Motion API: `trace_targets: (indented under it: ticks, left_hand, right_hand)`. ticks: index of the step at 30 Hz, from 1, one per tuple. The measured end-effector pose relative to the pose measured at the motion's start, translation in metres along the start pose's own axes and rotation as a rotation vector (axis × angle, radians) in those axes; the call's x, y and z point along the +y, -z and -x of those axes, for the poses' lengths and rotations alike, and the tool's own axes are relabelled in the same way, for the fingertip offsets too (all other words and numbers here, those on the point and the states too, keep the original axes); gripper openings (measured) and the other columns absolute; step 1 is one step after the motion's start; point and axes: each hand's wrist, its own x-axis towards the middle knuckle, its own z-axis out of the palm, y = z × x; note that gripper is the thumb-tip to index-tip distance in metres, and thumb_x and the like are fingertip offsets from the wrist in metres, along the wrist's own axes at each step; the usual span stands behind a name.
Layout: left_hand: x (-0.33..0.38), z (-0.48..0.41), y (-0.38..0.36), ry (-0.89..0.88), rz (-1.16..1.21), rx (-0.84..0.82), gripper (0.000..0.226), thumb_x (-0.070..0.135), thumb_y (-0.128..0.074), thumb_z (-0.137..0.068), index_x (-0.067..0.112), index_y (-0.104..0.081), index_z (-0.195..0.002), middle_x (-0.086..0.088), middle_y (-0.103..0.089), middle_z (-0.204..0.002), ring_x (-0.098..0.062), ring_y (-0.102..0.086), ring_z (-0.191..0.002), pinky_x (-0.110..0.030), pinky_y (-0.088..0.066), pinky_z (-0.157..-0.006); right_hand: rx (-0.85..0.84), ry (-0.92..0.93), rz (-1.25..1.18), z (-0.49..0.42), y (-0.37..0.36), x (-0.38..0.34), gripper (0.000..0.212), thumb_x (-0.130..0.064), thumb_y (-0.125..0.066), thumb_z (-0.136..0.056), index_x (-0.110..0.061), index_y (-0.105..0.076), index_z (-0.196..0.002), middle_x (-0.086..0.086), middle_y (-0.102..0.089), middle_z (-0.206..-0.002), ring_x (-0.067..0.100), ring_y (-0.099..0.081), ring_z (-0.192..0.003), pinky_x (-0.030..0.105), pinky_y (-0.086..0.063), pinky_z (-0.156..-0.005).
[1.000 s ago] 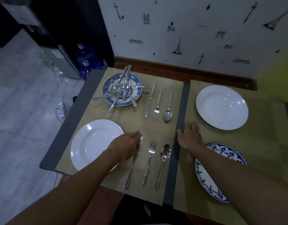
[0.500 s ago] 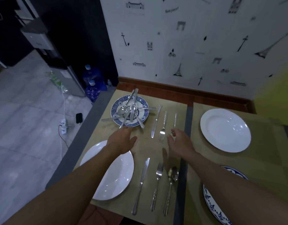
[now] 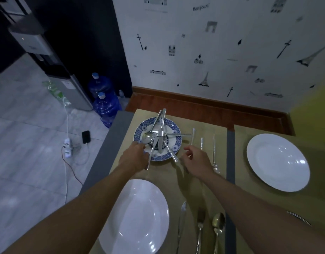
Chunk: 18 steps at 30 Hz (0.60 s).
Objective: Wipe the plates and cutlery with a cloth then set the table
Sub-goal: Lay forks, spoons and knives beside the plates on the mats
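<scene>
Two plain white plates (image 3: 277, 162) sit on tan mats on the bench (image 3: 106, 151). A blue-patterned plate (image 3: 174, 147), heaped with shiny cutlery (image 3: 159, 136), lies at the far left. The left hand (image 3: 135, 158) pinches one handle; the right hand (image 3: 198, 162) hovers, loosely curled, empty. Water bottles (image 3: 106, 107) stand on the tiled floor.

One legible inscription: the word "Bonjour!" (image 3: 201, 7), in dark script, printed on the white patterned wallpaper (image 3: 231, 52) behind the table, near the top of the view. A white label on the grey water dispenser (image 3: 70, 85) is too small to read.
</scene>
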Motion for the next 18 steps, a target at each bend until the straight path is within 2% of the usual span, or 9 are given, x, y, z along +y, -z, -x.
trace_targets:
  ticks: [3, 8, 13, 18]
  left_hand:
    - [-0.009, -0.017, 0.001, -0.024, -0.017, 0.007, 0.026, 0.024, -0.061, -0.095, 0.010, -0.066, -0.116, -0.011, -0.056, -0.120, -0.030, -0.062, -0.101, -0.042, -0.053, -0.088]
    - [-0.020, -0.039, 0.003, -0.054, -0.098, -0.019, 0.026, 0.024, -0.063, -0.094, 0.010, -0.065, -0.115, -0.009, -0.055, -0.118, -0.031, -0.062, -0.102, -0.044, -0.054, -0.087]
    - [-0.029, -0.041, -0.001, -0.091, -0.158, -0.024, 0.010, 0.020, -0.062, -0.094, 0.015, -0.070, -0.097, -0.005, -0.063, -0.101, -0.024, -0.063, -0.085, -0.041, -0.058, -0.076]
    - [-0.032, -0.040, -0.002, -0.086, -0.116, -0.037, 0.009, 0.020, -0.063, -0.093, 0.017, -0.072, -0.093, -0.002, -0.067, -0.093, -0.019, -0.063, -0.079, -0.036, -0.057, -0.073]
  right_hand:
    - [0.014, 0.035, 0.010, -0.011, -0.010, -0.008, 0.032, -0.026, -0.064, -0.098, -0.016, -0.067, -0.128, -0.006, -0.067, -0.098, 0.012, -0.063, -0.085, 0.025, -0.049, -0.076]
    - [0.013, 0.018, 0.012, -0.029, -0.024, -0.018, 0.032, -0.029, -0.065, -0.098, -0.016, -0.067, -0.128, -0.004, -0.069, -0.102, 0.012, -0.064, -0.088, 0.037, -0.058, -0.086]
    - [-0.025, -0.013, 0.080, -0.041, -0.036, -0.021, 0.037, -0.029, -0.073, -0.094, -0.015, -0.066, -0.127, -0.003, -0.066, -0.101, 0.013, -0.062, -0.089, 0.034, -0.055, -0.087]
    - [-0.030, -0.013, 0.167, -0.051, -0.043, -0.022, 0.032, -0.026, -0.074, -0.093, -0.011, -0.069, -0.120, -0.004, -0.060, -0.095, 0.014, -0.059, -0.088, 0.029, -0.048, -0.079]
